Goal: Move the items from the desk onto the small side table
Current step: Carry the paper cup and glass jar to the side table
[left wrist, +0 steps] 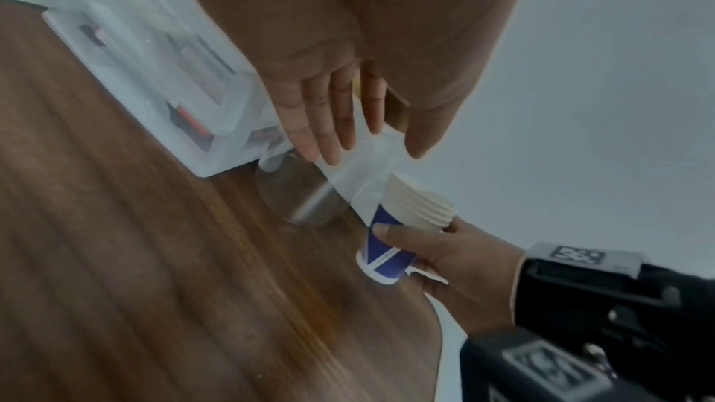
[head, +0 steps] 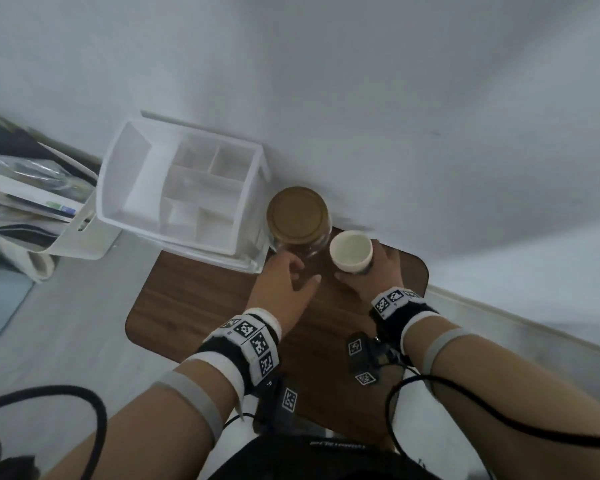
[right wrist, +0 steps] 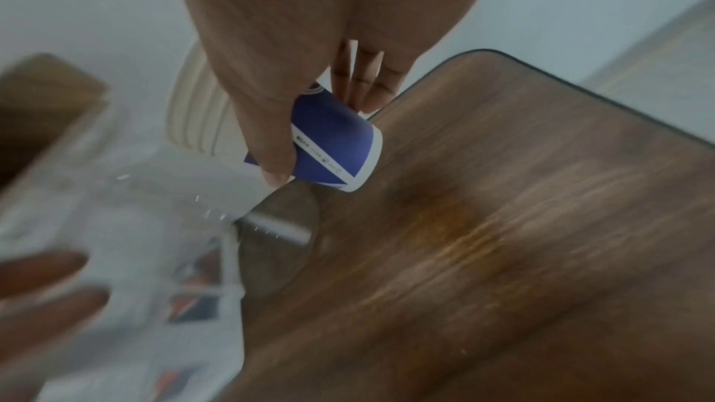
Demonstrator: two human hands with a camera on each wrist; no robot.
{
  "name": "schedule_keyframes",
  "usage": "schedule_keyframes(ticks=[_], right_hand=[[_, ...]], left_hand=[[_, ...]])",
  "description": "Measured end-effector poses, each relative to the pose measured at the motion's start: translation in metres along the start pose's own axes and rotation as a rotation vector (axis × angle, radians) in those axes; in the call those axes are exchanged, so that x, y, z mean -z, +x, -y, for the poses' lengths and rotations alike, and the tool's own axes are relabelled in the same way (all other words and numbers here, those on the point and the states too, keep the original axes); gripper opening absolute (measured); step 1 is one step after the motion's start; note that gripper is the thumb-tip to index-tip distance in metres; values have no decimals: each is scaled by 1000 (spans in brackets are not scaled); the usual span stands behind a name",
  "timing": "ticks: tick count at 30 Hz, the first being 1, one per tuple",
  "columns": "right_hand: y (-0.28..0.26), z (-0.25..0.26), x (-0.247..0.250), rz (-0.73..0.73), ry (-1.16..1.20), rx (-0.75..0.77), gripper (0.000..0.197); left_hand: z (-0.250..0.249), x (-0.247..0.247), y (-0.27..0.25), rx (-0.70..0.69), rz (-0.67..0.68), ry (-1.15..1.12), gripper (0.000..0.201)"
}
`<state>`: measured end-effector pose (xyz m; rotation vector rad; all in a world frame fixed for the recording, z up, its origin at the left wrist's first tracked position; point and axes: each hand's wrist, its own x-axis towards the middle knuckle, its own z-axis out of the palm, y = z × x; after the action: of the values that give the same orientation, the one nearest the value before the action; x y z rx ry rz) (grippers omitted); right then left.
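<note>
1. We see small print on the blue-and-white paper cups [right wrist: 332,145], too blurred to read.
2. Our right hand [head: 378,268] wraps the stack, mouth up, tilted, over the desk [head: 194,299] at 1 o'clock.
3. Left hand [head: 284,282] open, fingers relaxed beside the jar [head: 298,216].

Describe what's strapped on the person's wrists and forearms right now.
Both hands, left hand and right hand, are bare. Each wrist carries a black camera rig with a white band and square black-and-white coded tags. A grey band circles each forearm, and thick black cables loop away from the rigs.
</note>
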<state>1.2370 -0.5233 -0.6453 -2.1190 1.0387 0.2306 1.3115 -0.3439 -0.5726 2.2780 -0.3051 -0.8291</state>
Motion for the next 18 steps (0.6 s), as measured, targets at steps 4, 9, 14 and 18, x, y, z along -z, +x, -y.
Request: schedule_keyframes(ticks=[4, 9, 14, 18], right_hand=[[29, -5, -21, -94, 107, 1, 81], [40, -9, -40, -171, 207, -111, 76], [33, -7, -33, -49, 192, -220, 89], [6, 0, -6, 110, -11, -323, 73]], left_hand=[[28, -3, 17, -26, 73, 87, 21], [51, -11, 24, -22, 83, 101, 15], [50, -14, 16, -10, 52, 58, 15], [32, -2, -10, 4, 23, 18, 9]])
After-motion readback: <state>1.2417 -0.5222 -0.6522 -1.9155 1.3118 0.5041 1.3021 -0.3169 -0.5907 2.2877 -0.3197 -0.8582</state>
